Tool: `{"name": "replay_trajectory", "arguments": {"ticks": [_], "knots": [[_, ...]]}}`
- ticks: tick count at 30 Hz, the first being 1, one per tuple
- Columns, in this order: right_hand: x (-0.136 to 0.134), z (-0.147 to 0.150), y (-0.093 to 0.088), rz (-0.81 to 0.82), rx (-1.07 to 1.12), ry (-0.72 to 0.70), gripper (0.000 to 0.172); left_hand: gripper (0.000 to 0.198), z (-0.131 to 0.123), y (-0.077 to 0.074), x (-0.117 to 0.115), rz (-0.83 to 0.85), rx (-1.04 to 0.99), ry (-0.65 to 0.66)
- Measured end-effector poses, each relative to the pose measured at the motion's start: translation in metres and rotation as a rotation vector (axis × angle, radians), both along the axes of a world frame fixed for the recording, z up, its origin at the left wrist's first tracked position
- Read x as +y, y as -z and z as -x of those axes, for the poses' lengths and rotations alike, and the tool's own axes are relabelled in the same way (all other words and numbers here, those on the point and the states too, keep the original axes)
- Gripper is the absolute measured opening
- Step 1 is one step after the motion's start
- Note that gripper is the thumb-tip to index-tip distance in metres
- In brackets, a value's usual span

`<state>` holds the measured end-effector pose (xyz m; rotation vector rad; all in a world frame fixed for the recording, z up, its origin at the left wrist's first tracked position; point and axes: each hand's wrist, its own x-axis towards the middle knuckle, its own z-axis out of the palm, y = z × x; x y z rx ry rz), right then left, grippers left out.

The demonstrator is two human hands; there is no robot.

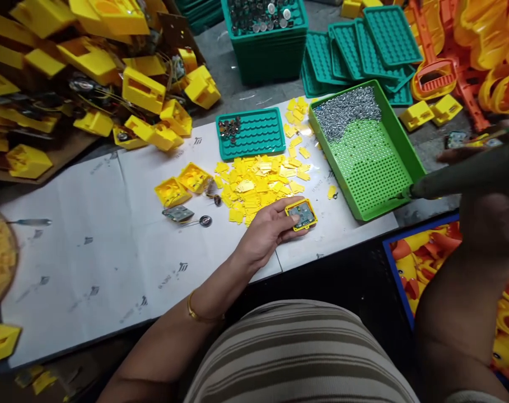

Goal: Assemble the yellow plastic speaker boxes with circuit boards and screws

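Note:
My left hand (271, 226) holds a small yellow plastic case (315, 214) with its thumb on the green circuit board (304, 211) inside. At the right, my right hand (491, 224) is closed round a dark electric screwdriver (468, 170), partly hidden behind it and blurred. The screwdriver's tip reaches over the near right end of a green perforated tray (359, 210). Silver screws (346, 112) fill the tray's far end. Just beyond my left hand lies a heap of flat yellow plastic pieces (254, 184).
Two yellow cases (172, 192), a loose circuit board (177, 213) and a small speaker (205, 221) lie left of the heap. Behind it is a teal tray (258, 134) with small parts. Yellow housings (143, 89) crowd the far left; a blue-edged bin (388, 263) stands lower right.

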<state>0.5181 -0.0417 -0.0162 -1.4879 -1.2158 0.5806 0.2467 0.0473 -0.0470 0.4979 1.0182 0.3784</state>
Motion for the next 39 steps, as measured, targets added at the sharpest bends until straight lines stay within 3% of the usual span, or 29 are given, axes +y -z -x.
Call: {"name": "replay_trajectory", "arguments": {"ticks": [3,7,12,17,24,39], "knots": [[0.012,0.001,-0.005,-0.182,0.012,-0.02,0.043,0.042,-0.007,0.0,0.0,-0.013,0.001,0.018],[0.029,0.005,-0.01,-0.16,0.13,-0.131,0.042,0.042,-0.021,0.003,-0.002,0.053,-0.029,0.116],[0.054,0.012,-0.001,-0.332,0.231,0.069,0.029,0.046,-0.038,0.009,-0.005,0.068,-0.045,0.2],[0.084,0.024,0.014,-0.493,0.19,0.333,0.022,0.047,-0.04,0.014,-0.005,0.075,-0.056,0.221],[0.109,0.025,0.018,-0.561,0.212,0.361,0.027,0.048,-0.038,0.015,-0.002,0.093,-0.057,0.247],[0.111,0.019,0.024,-0.528,0.2,0.38,0.025,0.053,-0.038,0.015,-0.001,0.098,-0.05,0.257]]}}
